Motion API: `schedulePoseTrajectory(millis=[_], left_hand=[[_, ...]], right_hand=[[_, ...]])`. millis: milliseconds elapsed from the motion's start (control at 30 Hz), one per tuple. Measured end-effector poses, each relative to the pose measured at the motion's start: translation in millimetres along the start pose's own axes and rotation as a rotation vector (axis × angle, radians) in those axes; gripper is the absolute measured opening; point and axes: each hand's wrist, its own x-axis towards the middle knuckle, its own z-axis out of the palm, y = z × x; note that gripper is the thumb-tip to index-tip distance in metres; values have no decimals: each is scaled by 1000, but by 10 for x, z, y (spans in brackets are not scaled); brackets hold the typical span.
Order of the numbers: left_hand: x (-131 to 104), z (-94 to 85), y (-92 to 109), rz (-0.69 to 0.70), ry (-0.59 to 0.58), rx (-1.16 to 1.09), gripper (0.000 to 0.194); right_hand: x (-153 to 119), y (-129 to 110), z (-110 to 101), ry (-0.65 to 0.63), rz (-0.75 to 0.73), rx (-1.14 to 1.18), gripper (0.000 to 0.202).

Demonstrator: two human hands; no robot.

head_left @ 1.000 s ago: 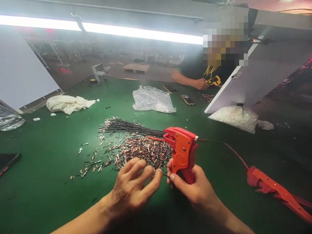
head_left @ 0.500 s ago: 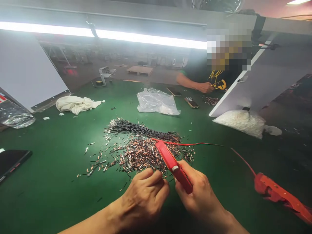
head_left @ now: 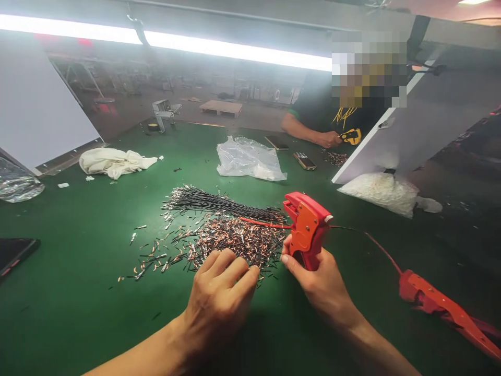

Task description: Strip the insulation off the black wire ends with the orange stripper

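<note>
My right hand (head_left: 326, 287) grips a red wire stripper (head_left: 307, 227) by its handles, its jaw end raised above the table and pointing up and left. Just in front of the pile of wire clippings (head_left: 235, 243), my left hand (head_left: 221, 292) is closed with the knuckles up. Whatever its fingers hold, if anything, is hidden. Behind the black and copper-coloured clippings lies a bundle of black wires (head_left: 219, 203) with metal ends at its left. A thin red strip (head_left: 266, 224) crosses the pile and passes behind the stripper.
A second red-handled tool (head_left: 446, 305) lies at the right. Farther back are a clear plastic bag (head_left: 250, 159), two phones, a white cloth (head_left: 115, 162) and a bag of white pieces (head_left: 381, 193). Across the table, another person's hand (head_left: 329, 139) holds a yellow tool.
My right hand has turned the wire stripper more upright and moved it rightward, away from my left hand. My left hand has shifted slightly left and up, still closed. The view has shifted slightly.
</note>
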Motion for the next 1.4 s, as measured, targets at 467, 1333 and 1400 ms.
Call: schedulePoseTrajectory(millis=[467,1333,1400], left_hand=[[-20,58,52,-14,47,-66,12],[74,-142,-133,-261,337,-318,20],[79,-135,-129,-234,330,-295,21]], right_hand=[[-107,-113,43,-296,201,340,26],[-212,160,27,-812,489,979,21],[-215,156,24,-795,494,986,21]])
